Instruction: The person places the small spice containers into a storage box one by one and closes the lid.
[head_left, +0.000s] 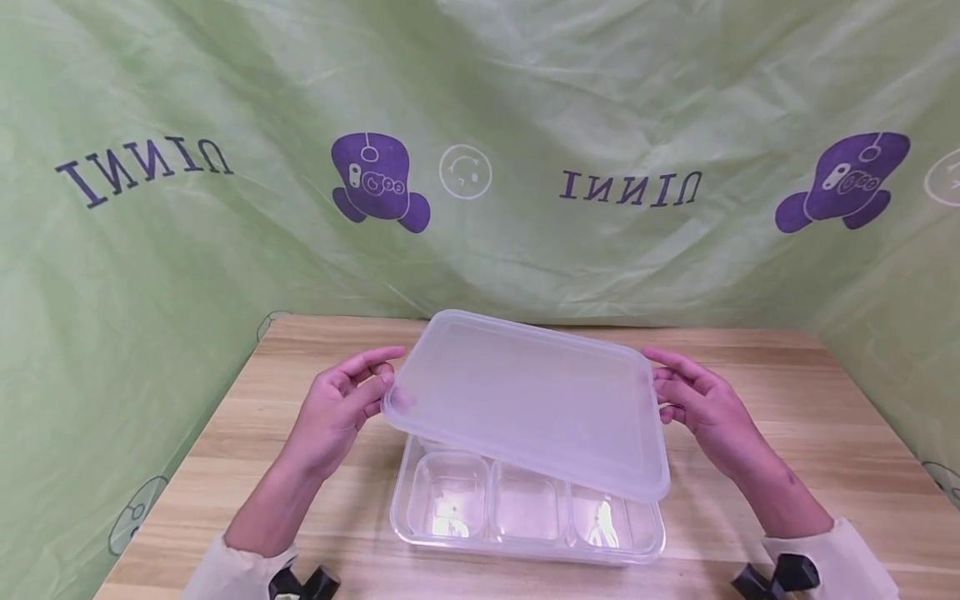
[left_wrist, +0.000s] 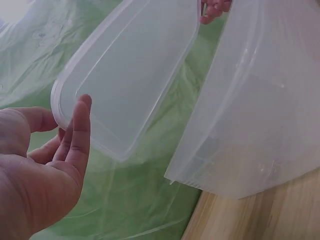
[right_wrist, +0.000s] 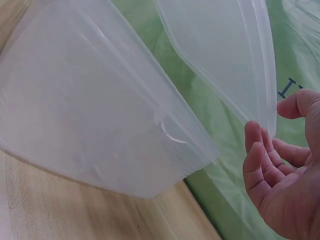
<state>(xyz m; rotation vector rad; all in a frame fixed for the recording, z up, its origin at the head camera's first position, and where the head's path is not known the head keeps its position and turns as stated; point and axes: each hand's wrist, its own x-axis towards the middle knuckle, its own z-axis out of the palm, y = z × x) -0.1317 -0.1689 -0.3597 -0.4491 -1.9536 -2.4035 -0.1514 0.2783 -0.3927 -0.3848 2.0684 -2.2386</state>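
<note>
A translucent, frosted plastic lid [head_left: 532, 400] is tilted above a clear plastic storage box [head_left: 525, 550], its right front corner lower than the left. My left hand [head_left: 330, 412] pinches the lid's left edge, thumb on one side and fingers beneath, as the left wrist view shows of the hand [left_wrist: 45, 175] and lid [left_wrist: 135, 65]. At the opposite edge my right hand [head_left: 705, 412] holds the lid between thumb and fingers. Under the lid, several rounded clear compartments [head_left: 450, 496] show along the box's front; the rear part is hidden. In the right wrist view the box's side [right_wrist: 100, 110] stands on the table.
The box rests on a light wood-grain tabletop [head_left: 255, 467]. Green fabric [head_left: 525, 258] with purple prints hangs behind the table and at both sides. Black straps with camera mounts [head_left: 776, 577] sit on both wrists, over pale sleeves.
</note>
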